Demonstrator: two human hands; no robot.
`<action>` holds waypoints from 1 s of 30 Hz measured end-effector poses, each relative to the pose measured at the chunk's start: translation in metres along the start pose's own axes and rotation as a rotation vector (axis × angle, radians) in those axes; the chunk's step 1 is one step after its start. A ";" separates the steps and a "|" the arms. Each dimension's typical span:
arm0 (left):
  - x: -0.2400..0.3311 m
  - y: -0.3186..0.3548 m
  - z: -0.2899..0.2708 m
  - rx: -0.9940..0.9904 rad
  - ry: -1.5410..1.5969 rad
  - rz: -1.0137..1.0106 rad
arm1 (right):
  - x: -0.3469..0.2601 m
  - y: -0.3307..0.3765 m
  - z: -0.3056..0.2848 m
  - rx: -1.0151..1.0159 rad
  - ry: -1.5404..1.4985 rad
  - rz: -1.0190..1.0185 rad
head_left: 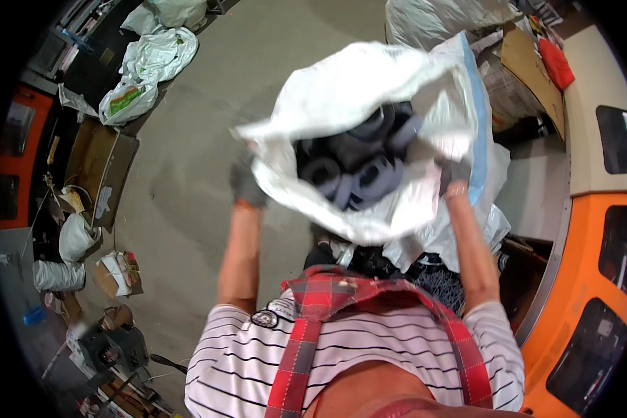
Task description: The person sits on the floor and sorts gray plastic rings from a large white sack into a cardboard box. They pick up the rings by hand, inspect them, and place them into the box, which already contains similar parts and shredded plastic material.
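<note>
A big white woven sack [341, 83] hangs in front of me with its mouth wide apart. Inside lie several dark grey ring-shaped parts [376, 177], blurred by motion. My left hand [249, 182], in a dark glove, is closed on the sack's left rim. On the opposite side my right hand [454, 174], also gloved, grips the right rim. Both arms reach forward and the fingers are partly hidden by the sack's folds.
Orange machine [578, 258] panels with dark windows run along my right. Another white sack [439, 17] and a cardboard sheet [533, 73] stand far right. Dark stringy scrap [435, 279] lies by my feet. White bags [160, 56] and a cardboard box [104, 174] line the left.
</note>
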State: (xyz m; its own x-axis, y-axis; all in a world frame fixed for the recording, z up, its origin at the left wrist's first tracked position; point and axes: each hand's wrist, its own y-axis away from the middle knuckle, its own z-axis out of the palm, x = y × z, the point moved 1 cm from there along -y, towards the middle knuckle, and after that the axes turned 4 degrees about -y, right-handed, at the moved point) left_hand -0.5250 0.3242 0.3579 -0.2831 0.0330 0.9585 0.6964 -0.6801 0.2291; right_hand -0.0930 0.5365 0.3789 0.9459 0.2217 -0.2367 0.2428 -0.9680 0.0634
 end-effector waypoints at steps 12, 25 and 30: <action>0.209 -0.025 -0.037 0.013 -0.164 0.545 | -0.187 0.003 -0.086 0.184 -0.032 -0.471; 0.182 -0.019 -0.120 0.249 -1.019 0.537 | -0.301 0.001 -0.020 -0.289 -0.882 -0.208; 0.199 -0.057 -0.132 0.231 -0.899 0.503 | -0.306 0.031 -0.008 -0.283 -0.914 -0.154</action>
State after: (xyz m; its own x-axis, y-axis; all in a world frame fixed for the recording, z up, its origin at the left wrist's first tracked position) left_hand -0.7080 0.2730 0.5128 0.6000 0.3809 0.7036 0.7334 -0.6132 -0.2934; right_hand -0.3734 0.4398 0.4608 0.3957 0.0513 -0.9170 0.5064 -0.8452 0.1712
